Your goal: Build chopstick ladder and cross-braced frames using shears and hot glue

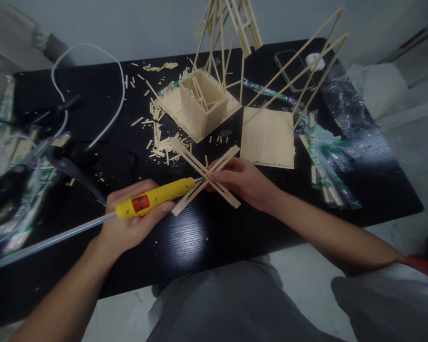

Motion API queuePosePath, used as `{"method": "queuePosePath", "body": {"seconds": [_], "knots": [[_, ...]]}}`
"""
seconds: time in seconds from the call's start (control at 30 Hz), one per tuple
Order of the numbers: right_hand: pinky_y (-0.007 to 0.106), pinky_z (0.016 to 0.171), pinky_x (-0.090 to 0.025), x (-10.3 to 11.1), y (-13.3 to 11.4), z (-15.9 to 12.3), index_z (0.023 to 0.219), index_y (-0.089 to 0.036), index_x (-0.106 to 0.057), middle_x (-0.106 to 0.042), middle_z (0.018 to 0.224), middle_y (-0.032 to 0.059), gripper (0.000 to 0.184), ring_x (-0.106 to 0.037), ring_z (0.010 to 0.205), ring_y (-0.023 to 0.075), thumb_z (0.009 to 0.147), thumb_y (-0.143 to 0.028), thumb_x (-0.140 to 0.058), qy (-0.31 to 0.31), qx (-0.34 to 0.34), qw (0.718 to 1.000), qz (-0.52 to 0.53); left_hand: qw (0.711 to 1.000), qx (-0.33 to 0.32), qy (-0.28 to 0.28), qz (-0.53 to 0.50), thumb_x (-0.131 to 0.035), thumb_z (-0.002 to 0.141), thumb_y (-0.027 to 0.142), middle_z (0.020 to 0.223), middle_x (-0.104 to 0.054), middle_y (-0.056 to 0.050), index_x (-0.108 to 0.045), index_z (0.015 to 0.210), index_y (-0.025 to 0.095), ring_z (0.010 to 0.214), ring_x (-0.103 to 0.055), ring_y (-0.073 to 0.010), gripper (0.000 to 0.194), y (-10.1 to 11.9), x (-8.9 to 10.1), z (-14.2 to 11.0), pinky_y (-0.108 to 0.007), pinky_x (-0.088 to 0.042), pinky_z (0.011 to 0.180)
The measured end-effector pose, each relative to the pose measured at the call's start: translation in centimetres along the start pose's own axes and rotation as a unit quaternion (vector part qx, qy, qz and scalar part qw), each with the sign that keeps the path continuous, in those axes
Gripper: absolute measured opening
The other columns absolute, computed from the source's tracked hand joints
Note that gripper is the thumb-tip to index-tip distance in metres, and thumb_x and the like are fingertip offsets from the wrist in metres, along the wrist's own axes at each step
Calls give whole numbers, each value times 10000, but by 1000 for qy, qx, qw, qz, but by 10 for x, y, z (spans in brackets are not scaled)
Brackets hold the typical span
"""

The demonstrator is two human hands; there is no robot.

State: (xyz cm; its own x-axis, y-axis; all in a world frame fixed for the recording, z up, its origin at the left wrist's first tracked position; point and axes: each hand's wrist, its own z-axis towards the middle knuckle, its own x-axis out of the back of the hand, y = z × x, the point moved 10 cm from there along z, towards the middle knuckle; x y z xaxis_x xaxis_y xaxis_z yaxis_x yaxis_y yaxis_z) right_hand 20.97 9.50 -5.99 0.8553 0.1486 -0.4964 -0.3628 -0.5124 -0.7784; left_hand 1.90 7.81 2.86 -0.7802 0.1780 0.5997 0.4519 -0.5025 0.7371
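Observation:
My left hand (133, 221) is wrapped round a yellow glue gun (155, 195) with a red switch; a clear glue stick trails from its back to the left. Its metal tip touches the crossing of an X-shaped piece of wooden sticks (207, 173). My right hand (244, 183) pinches that crossed piece at its middle, just above the black table (185, 242).
Behind the hands stand a small stick-built box on a flat stick base (203, 107), a flat stick panel (267, 137) and a tall stick frame (231, 23). Cut stick bits (159, 135) litter the table. A white cable (112, 114), a phone (294, 66) and plastic wrappers (328, 171) lie around.

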Motion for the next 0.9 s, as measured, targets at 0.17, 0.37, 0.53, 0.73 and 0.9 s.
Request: {"method": "queuePosePath", "body": {"seconds": [0.17,0.37,0.53,0.73,0.9], "knots": [[318,863,-662,-1,1,0,897,-183,-799,-810,895,17,294,-775,826,167,726,-323,-994,-6,-2,1000,1,1000,13,0,-10,-752,942,273,660,-621,23,-656,749,233,550,-562,-118,220,-3,-1,-2,-277,-425,518],[318,867,-661,0,1,-1,901,-183,-804,-820,911,26,298,-781,838,172,730,-336,-994,-5,-4,1000,-5,999,31,5,-24,-777,921,305,650,-626,16,-682,727,236,539,-551,-130,227,-8,0,-2,-290,-412,514],[308,857,-664,0,2,0,903,-180,-815,-813,900,25,313,-777,824,169,709,-338,-1004,1,-8,1000,-3,1000,16,-13,-11,-755,935,306,685,-663,2,-702,754,236,580,-604,-151,201,-6,-2,-2,-296,-457,545],[332,874,-664,1,1,-1,885,-180,-807,-817,898,21,308,-779,830,176,704,-334,-1002,6,-8,1000,-4,999,45,1,-15,-784,909,343,676,-668,-8,-707,716,242,573,-602,-162,231,-10,0,-2,-312,-454,538],[330,876,-664,0,2,-1,889,-184,-807,-824,913,27,297,-785,835,176,722,-340,-996,-4,-8,1000,0,999,42,6,5,-748,944,387,746,-723,-17,-734,786,267,630,-665,-186,200,-8,2,-3,-337,-499,568]]}}
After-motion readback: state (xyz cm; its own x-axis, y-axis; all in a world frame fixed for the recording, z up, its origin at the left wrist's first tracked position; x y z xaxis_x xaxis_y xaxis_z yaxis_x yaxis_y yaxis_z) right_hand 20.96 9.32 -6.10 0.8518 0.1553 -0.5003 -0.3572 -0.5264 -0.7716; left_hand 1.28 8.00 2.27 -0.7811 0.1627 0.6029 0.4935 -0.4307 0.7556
